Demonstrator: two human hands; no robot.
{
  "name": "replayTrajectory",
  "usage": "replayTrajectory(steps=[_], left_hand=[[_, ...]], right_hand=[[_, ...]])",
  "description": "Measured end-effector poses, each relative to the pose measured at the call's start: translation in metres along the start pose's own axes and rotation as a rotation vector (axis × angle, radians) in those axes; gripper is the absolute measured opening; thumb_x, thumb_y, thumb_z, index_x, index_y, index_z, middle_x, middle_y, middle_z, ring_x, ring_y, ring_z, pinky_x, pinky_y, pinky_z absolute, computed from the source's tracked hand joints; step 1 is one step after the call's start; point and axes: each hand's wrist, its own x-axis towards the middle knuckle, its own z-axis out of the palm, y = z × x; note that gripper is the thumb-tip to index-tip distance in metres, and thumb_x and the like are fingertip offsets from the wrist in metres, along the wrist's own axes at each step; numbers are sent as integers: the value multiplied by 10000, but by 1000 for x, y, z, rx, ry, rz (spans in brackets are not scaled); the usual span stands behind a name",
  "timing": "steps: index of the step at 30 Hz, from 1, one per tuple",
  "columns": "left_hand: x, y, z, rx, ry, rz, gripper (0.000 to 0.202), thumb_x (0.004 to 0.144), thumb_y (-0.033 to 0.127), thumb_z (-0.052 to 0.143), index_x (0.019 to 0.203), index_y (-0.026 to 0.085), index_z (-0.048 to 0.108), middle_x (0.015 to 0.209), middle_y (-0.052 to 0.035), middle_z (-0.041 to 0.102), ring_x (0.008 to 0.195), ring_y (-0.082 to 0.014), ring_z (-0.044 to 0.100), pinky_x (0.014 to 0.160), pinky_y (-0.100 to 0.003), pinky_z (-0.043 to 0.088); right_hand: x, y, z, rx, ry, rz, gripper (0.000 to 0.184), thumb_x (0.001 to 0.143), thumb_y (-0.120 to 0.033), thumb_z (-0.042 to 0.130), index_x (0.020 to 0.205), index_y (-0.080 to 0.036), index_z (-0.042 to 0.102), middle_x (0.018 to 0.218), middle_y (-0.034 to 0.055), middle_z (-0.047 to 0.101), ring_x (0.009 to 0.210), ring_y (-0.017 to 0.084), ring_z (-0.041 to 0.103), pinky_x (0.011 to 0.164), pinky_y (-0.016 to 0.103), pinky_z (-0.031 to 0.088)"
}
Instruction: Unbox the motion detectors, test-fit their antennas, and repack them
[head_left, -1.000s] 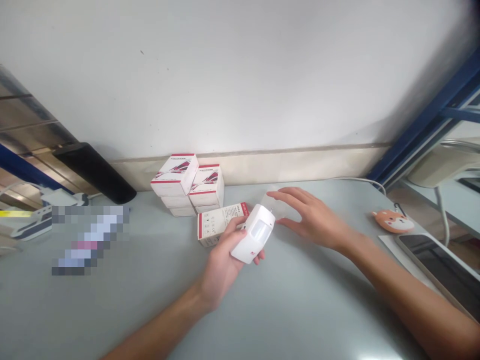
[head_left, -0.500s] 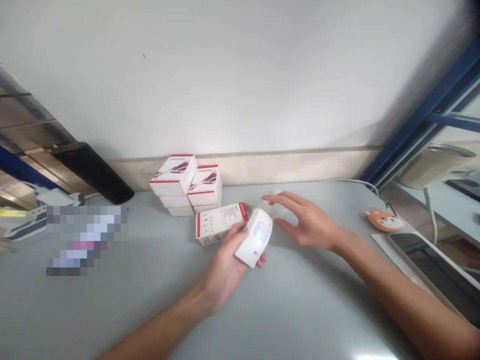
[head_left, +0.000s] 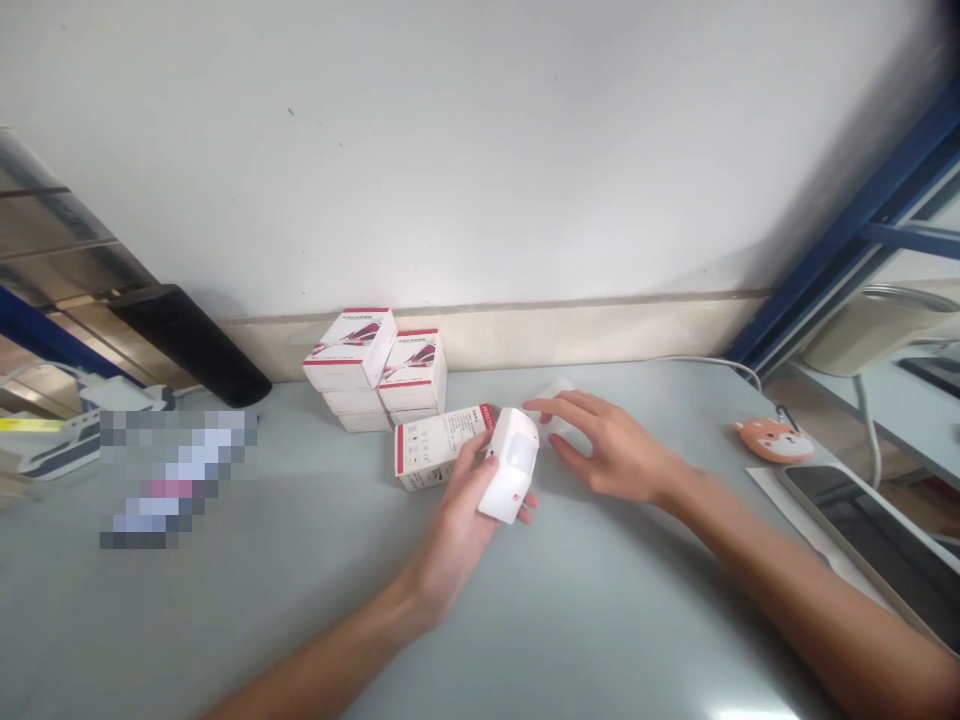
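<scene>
Head view: left grip [head_left: 457,515] clasps a white detector [head_left: 511,468]; right grip [head_left: 615,450], moderately spread, is just beside it, contact indeterminable.

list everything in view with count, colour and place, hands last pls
sensor-like device: 1, white, in the left hand
lying box: 1, white and red, behind the left hand
stacked boxes: 4 visible, white and red, near the wall
clear film: 1, translucent, by the right hand
black cylinder: 1, black, back left
power strip: 1, white and grey, far left
pixelated patch: 1, mostly bluish, left
animal-face item: 1, orange and white, right
dark-screened device: 1, black, right
table: 1, grey, beneath
wall: 1, white, behind
left hand: 1, bare, centre
right hand: 1, bare, right of centre
</scene>
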Motion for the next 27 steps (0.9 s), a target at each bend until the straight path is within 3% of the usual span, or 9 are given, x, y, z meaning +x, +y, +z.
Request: replayTrajectory(steps=[5, 11, 16, 22, 27], left_hand=[[0, -2, -4, -10, 7, 17, 475, 1051, 447, 549, 1487, 281, 459, 1187, -89, 678, 944, -244, 687, 887, -412, 519], [-1, 0, -2, -6, 2, 7, 442, 1048, 435, 551, 1455, 274, 489, 1223, -90, 668, 934, -234, 683, 876, -403, 522], [-1, 2, 1, -13, 6, -15, 489, 1027, 416, 580, 1484, 277, 473, 1218, -85, 662, 900, -225, 672, 861, -393, 509], [-2, -2, -2, 35, -8, -36, 520, 1001, 451, 621, 1478, 280, 503, 1259, -105, 664, 919, -246, 679, 876, -413, 494], [-5, -5, -4, 166, -25, -20, 512, 1024, 493, 588, 1494, 317, 485, 1272, -94, 669, 971, -252, 671, 967, -443, 466]], right_hand=[[-1, 5, 1, -45, 64, -4, 531, 967, -134, 513, 1460, -334, 529, 1207, 51, 729, 1087, 267, 687, 979, 470, 550], [-1, 0, -3, -100, 92, 0, 677, 785, -50, 539, 1407, -317, 565, 1186, 47, 728, 1088, 298, 664, 1022, 508, 494], [0, 1, 1, -205, 117, 21, 476, 943, -218, 573, 1414, -289, 557, 1211, 79, 717, 1096, 306, 660, 1022, 513, 486], [1, 13, 14, -314, 240, 83, 426, 1015, -145, 447, 1376, -320, 590, 987, 45, 726, 967, 268, 686, 971, 470, 510], [0, 12, 14, -335, 134, 82, 501, 982, -163, 506, 1470, -280, 520, 1201, 94, 705, 1101, 300, 659, 970, 478, 523]])
